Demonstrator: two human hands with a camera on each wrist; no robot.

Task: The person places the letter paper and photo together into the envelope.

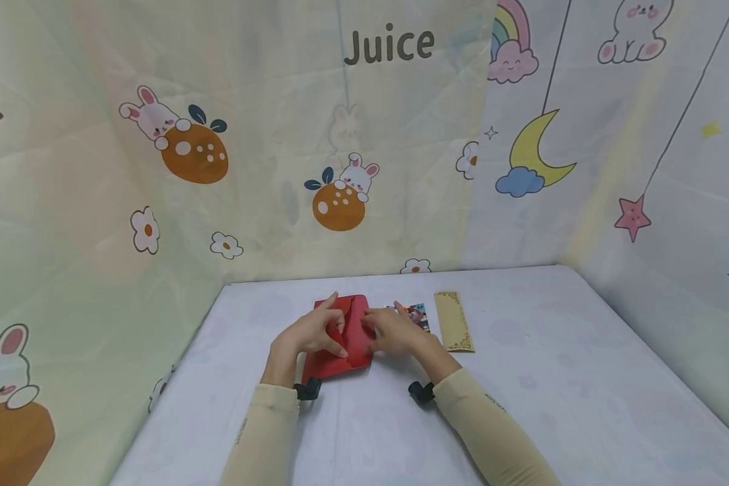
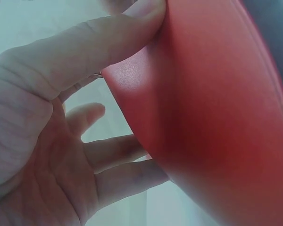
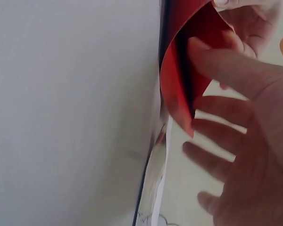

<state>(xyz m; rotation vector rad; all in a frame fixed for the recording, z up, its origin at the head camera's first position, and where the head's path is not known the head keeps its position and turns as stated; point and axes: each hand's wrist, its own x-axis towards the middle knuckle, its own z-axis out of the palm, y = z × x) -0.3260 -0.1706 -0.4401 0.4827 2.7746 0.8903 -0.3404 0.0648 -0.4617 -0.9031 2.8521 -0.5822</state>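
Note:
A red paper envelope (image 1: 358,331) is on the white table between the two hands, its flap raised and bent. My left hand (image 1: 311,332) grips it; in the left wrist view the thumb lies on the near face and some fingers reach behind the edge. At its right side is my right hand (image 1: 396,331). Seen from the right wrist, the red envelope (image 3: 177,89) gapes open, and the right thumb is at the gap while the other fingers (image 3: 221,134) extend loosely beside the paper. Whether those fingertips touch it, I cannot tell.
A small colourful picture card (image 1: 418,314) lies just behind the right hand, partly hidden by it. To its right is a gold card (image 1: 453,320) with an ornate border. Printed cloth walls (image 1: 279,135) enclose the table (image 1: 522,378) at the back and sides.

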